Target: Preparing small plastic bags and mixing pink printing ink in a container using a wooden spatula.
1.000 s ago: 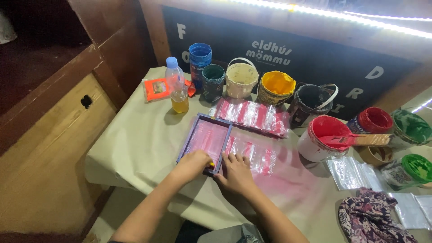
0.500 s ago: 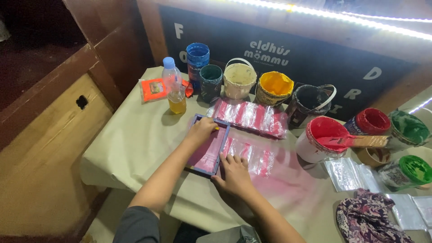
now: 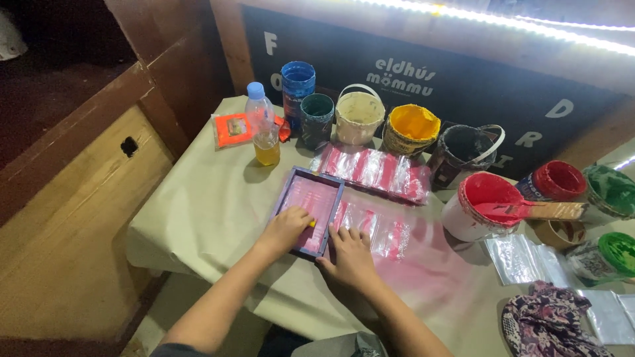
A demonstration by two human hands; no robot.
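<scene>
A small purple-framed printing screen [image 3: 316,190], smeared pink inside, lies on the cloth-covered table [image 3: 211,198]. My left hand [image 3: 286,229] rests on its near end, closed on a small yellow thing [image 3: 311,223] that pokes out by the fingers. Beside it, my right hand [image 3: 350,254] lies flat with fingers spread on the frame's near right corner and on the pink-printed clear plastic bags [image 3: 387,233]. A further row of pink-printed bags [image 3: 377,168] lies behind the frame.
Several paint pots stand along the back: blue [image 3: 297,82], dark green [image 3: 317,116], cream [image 3: 359,116], yellow [image 3: 411,129], black [image 3: 463,149], red with a spatula [image 3: 479,205]. A bottle [image 3: 263,129] and an orange packet [image 3: 231,129] sit far left. A patterned cloth [image 3: 549,324] lies right.
My left hand went from the near end of the screen up to its far end, then came back to the near end. My right hand stayed put.
</scene>
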